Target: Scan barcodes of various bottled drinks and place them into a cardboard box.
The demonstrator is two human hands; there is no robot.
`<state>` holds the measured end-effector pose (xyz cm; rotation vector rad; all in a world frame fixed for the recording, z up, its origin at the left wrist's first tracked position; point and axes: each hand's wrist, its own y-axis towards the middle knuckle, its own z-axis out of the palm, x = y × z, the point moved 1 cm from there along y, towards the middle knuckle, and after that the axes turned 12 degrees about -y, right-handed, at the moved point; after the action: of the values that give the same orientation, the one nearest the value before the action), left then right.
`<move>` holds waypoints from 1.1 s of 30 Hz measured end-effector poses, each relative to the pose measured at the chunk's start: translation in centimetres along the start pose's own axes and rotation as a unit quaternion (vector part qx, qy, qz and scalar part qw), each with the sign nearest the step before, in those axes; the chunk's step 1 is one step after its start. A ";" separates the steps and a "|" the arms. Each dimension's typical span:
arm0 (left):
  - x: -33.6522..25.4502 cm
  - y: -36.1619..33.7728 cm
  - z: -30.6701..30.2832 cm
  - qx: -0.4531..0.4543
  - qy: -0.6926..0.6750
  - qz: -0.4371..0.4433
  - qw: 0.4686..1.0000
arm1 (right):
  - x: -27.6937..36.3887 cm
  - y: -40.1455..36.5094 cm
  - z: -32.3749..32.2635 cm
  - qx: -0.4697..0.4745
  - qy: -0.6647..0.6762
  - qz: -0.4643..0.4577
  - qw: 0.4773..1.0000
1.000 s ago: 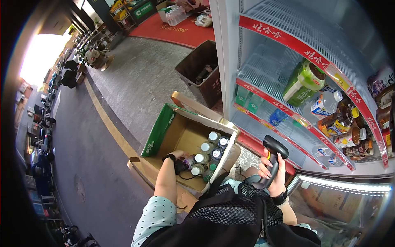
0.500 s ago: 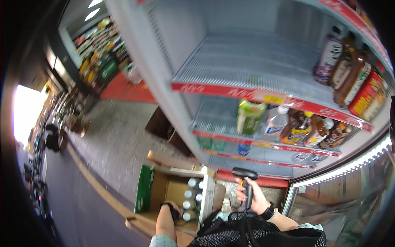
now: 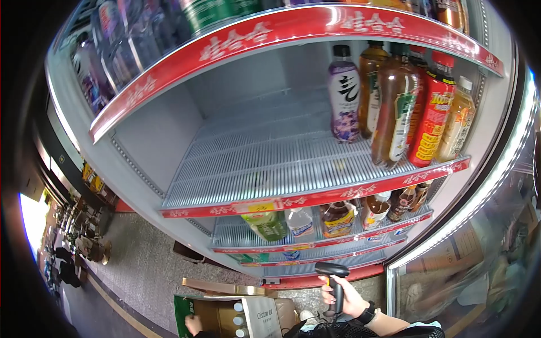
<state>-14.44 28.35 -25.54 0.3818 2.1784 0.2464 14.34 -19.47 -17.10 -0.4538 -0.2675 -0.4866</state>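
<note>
My right hand (image 3: pixel 350 299), with a black watch at the wrist, is closed around the grip of a black handheld barcode scanner (image 3: pixel 332 270) in front of the cooler's lower shelves. Low in the view, an open cardboard box (image 3: pixel 262 315) holds several bottles with pale caps (image 3: pixel 239 320). My left hand (image 3: pixel 193 325) is at the box's left side, beside the green flap (image 3: pixel 181 312). Its fingers look curled, but what they hold, if anything, does not show. My left wrist is partly cut off by the frame's lower edge.
An open drinks cooler has red-edged shelves (image 3: pixel 315 198). A purple-labelled bottle (image 3: pixel 345 96), a red bottle (image 3: pixel 433 112) and other drinks stand on its right. A green-labelled bottle (image 3: pixel 265 225) stands lower. The glass door (image 3: pixel 451 276) is at right, parked two-wheelers (image 3: pixel 67 259) at far left.
The view has tilted up, showing more of the cooler's upper shelves. My left hand has moved from beside the bottles to the box's left side. My right hand still holds the scanner.
</note>
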 end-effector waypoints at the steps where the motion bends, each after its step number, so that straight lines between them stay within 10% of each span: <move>1: -5.2 0.4 -1.0 -0.033 -0.033 0.030 0.998 | 0.8 -0.5 -0.8 0.010 0.014 -0.032 0.999; 6: -31.8 -2.8 -1.1 0.035 -0.386 0.190 0.902 | 5.0 -3.0 -2.7 0.028 0.023 -0.124 0.992; 12: -53.4 -10.3 1.8 0.199 -0.322 0.475 0.794 | 7.3 -5.1 -4.0 0.055 0.019 -0.145 0.988; 16: -62.5 -11.6 6.8 0.283 -0.348 0.488 0.749 | 7.5 -6.8 -4.8 0.051 0.000 -0.151 0.987; 26: -73.6 -11.0 15.3 0.404 -0.361 0.411 0.733 | 8.6 -11.0 -6.6 0.004 -0.059 -0.239 0.969; 27: -73.2 -11.4 15.8 0.304 -0.369 0.490 0.729 | 8.6 -11.3 -6.7 0.000 -0.059 -0.239 0.969; 31: -72.4 -11.5 14.3 0.379 -0.342 0.465 0.723 | 9.0 -11.8 -7.0 -0.009 -0.063 -0.265 0.962; 33: -70.9 -12.7 12.8 0.204 -0.284 0.537 0.768 | 9.1 -11.7 -7.1 -0.015 -0.077 -0.275 0.958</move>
<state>33.41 -8.39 15.88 1.7084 1.1748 0.2191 17.17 -35.56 -15.91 -0.4446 -0.5430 -1.0030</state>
